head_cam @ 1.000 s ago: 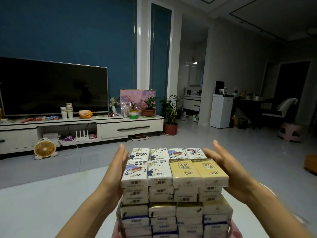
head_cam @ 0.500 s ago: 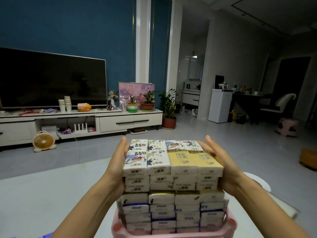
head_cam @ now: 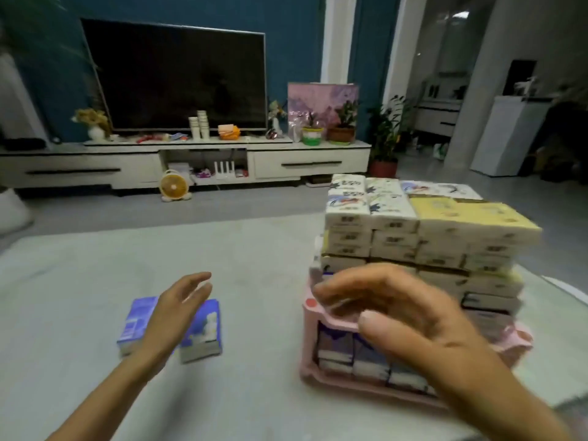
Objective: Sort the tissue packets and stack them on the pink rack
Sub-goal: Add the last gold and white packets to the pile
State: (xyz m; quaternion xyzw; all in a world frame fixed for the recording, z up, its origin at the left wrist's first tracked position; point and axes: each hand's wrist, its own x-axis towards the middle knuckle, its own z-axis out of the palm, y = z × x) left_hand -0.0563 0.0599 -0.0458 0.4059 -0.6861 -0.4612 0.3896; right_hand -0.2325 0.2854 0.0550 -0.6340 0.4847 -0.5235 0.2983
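Observation:
A pink rack (head_cam: 313, 316) stands on the pale mat at the right, with purple packets (head_cam: 337, 348) on its lower shelf. On top of it rises a tall stack of tissue packets (head_cam: 423, 237): white floral ones at the left, yellow ones at the right. Two purple packets (head_cam: 203, 329) lie on the mat at the left. My left hand (head_cam: 178, 307) hovers over them, fingers apart and empty. My right hand (head_cam: 397, 310) floats in front of the rack, fingers spread, holding nothing. Motion blurs both hands.
A pale mat (head_cam: 95, 281) covers the floor around the rack. Beyond it stand a low white TV cabinet (head_cam: 302, 160) with a large dark TV (head_cam: 175, 78), a small yellow fan (head_cam: 173, 186) and potted plants (head_cam: 385, 138).
Both hands have let go of the stack's sides. The view has swung left and down, showing two purple packets on the mat; my left hand has moved over them.

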